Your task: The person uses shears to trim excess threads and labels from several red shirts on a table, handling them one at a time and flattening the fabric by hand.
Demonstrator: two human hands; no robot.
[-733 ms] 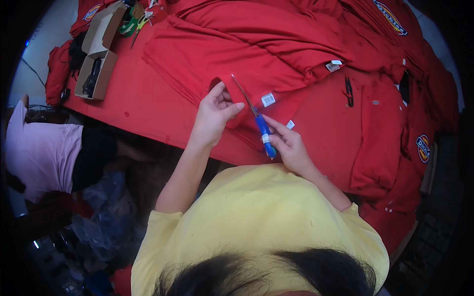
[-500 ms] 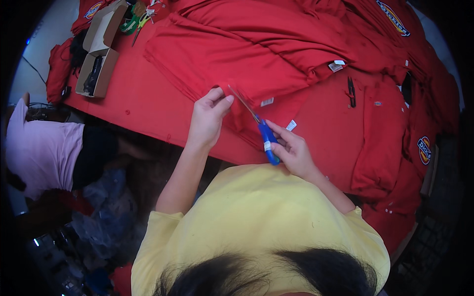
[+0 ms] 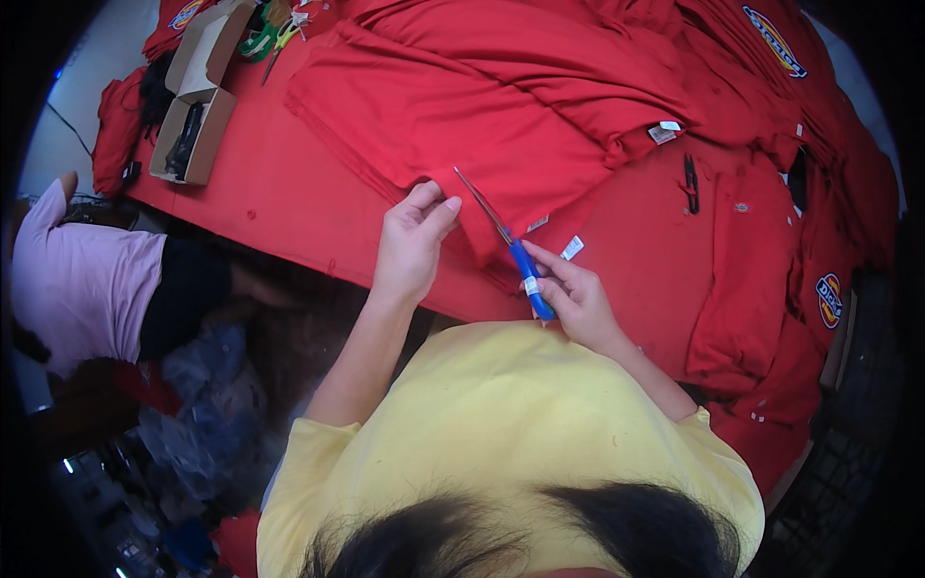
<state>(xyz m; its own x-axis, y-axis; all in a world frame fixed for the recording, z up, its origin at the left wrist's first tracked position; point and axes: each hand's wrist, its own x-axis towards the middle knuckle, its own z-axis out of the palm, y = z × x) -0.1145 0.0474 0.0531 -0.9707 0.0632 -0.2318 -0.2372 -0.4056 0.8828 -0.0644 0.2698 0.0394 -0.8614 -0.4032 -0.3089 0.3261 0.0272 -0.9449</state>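
Observation:
My right hand [image 3: 578, 303] holds blue-handled scissors [image 3: 530, 275], with white tape round the handle. Their long metal blades point up and to the left, over red cloth and close to my left fingertips. A pinch of thumb and fingers closes my left hand [image 3: 411, 236] on the near edge of a red garment [image 3: 405, 116]. What lies right between those fingertips is too small to make out. Beside the scissors, a white label [image 3: 572, 248] sticks out from the cloth, and another white label [image 3: 665, 131] sits farther back on the garment.
Black thread snips [image 3: 691, 183] lie to the right, beside a folded red garment [image 3: 742, 270]. At the far left stand an open cardboard box [image 3: 198, 140] with black items and yellow-handled scissors [image 3: 281, 43]. A person in a pink shirt [image 3: 92, 289] bends beyond the table's left edge.
The scissors' blades have tilted slightly, and their handle has shifted a little to the right. My left hand keeps its pinch, and the view has moved slightly.

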